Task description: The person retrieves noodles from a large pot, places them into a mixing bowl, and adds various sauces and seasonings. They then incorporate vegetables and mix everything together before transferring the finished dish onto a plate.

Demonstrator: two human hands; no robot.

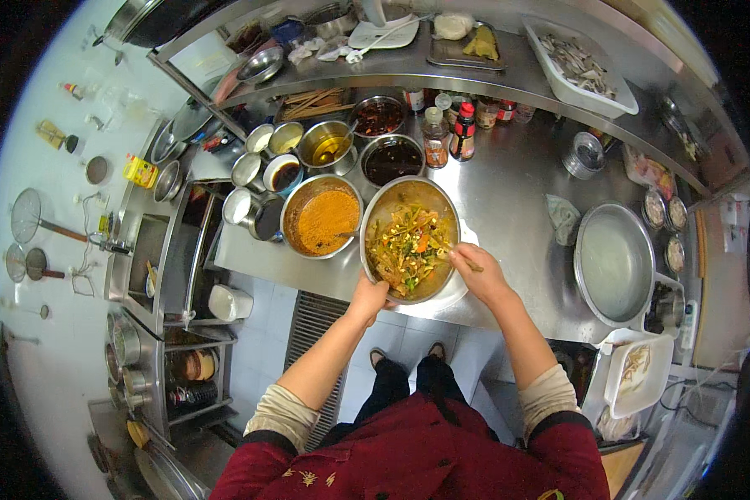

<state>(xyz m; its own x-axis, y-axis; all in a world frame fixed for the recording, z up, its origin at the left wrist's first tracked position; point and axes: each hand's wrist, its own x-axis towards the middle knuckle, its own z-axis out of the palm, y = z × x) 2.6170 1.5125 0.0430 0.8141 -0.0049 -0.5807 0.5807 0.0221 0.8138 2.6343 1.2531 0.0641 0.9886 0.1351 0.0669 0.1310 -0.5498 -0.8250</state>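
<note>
My left hand (370,296) grips the near rim of a stainless steel mixing bowl (445,200), which is tilted toward me. Inside lies a mix of chopped vegetables (410,247) with greens, orange pieces and chopped nut-like bits. My right hand (480,270) holds a utensil (470,265) at the bowl's right side; its working end is hidden in the food. Partly under the bowl, a white round plate (461,289) shows on the steel counter. Just left sits a steel bowl of orange-brown ground seasoning (325,215) with a spoon handle in it.
Behind stand a bowl of dark sauce (392,161), a bowl of yellow oil (326,149), several small seasoning cups (246,169) and sauce bottles (463,132). A large steel basin (614,265) and a cloth (562,219) lie right. An overhead shelf (387,65) crosses the back.
</note>
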